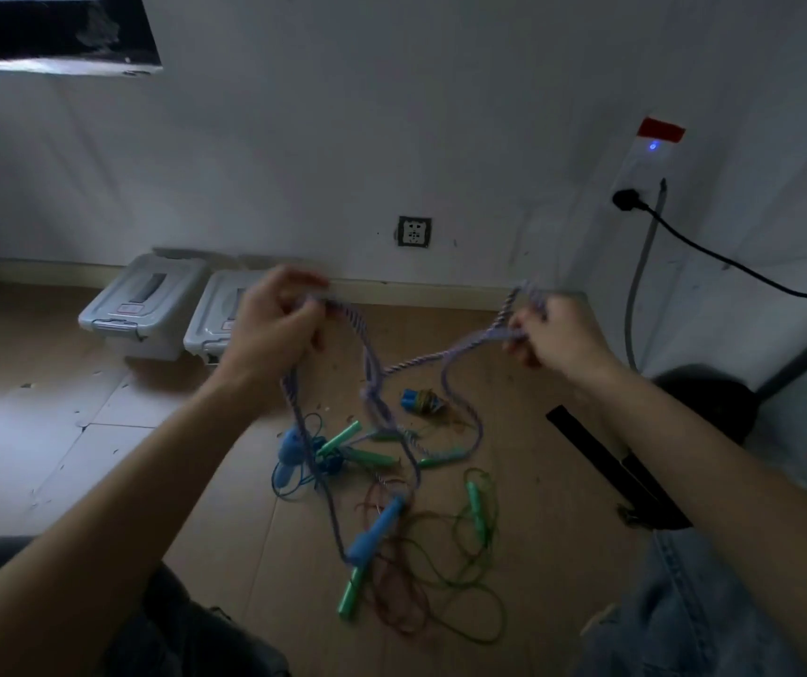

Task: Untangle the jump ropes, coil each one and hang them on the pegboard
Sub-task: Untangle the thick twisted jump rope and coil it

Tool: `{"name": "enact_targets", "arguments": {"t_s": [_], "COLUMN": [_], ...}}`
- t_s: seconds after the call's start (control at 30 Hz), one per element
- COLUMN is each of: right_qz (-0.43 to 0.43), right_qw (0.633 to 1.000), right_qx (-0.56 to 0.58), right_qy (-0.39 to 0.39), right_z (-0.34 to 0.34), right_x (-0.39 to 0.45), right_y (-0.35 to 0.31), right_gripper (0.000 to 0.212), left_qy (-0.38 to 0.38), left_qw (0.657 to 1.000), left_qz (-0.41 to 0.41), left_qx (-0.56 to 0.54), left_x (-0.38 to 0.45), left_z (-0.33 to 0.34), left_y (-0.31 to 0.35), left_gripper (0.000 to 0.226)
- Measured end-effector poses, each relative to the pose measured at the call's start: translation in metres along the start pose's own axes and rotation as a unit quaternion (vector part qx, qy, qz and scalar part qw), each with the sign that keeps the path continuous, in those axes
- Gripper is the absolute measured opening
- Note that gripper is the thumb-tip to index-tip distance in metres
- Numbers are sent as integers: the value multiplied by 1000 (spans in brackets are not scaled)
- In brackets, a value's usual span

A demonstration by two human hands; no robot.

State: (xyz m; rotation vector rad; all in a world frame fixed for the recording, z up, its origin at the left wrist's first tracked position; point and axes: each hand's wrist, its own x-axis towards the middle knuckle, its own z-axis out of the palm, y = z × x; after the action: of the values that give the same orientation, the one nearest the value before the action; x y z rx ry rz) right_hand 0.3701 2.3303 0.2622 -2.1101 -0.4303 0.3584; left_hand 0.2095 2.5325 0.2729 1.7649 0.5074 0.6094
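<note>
Head view: the left hand (274, 317) and right hand (545, 332) each pinch the purple twisted rope (433, 356), stretched between the two grips — its loops hang down from the left grip into the tangle (382, 476) on the floor.

Bare room: wall socket (414, 231), storage bins (140, 305), wood floor (245, 539).

The left hand (277, 317) and right hand (555, 334) grip a purple twisted jump rope (421, 359) stretched between them; tangled ropes (392, 505) lie below.
</note>
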Motion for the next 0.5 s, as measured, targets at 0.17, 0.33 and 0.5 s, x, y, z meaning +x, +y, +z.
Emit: {"name": "enact_targets", "arguments": {"t_s": [0.17, 0.33, 0.5], "right_qz": [-22, -163, -134], "right_qw": [925, 920, 943], "right_qx": [-324, -5, -226], "right_qy": [-199, -357, -206], "right_z": [8, 40, 43], "right_x": [-16, -39, -23], "right_y": [-2, -25, -5], "right_gripper": [102, 32, 18], "left_qy": [-100, -169, -65], "left_qw": [987, 985, 980], "left_qz": [70, 24, -36], "left_qx": [101, -29, -184], "left_x": [-10, -18, -8], "left_z": [10, 22, 4], "left_y": [28, 48, 45], "left_gripper": [22, 20, 13]}}
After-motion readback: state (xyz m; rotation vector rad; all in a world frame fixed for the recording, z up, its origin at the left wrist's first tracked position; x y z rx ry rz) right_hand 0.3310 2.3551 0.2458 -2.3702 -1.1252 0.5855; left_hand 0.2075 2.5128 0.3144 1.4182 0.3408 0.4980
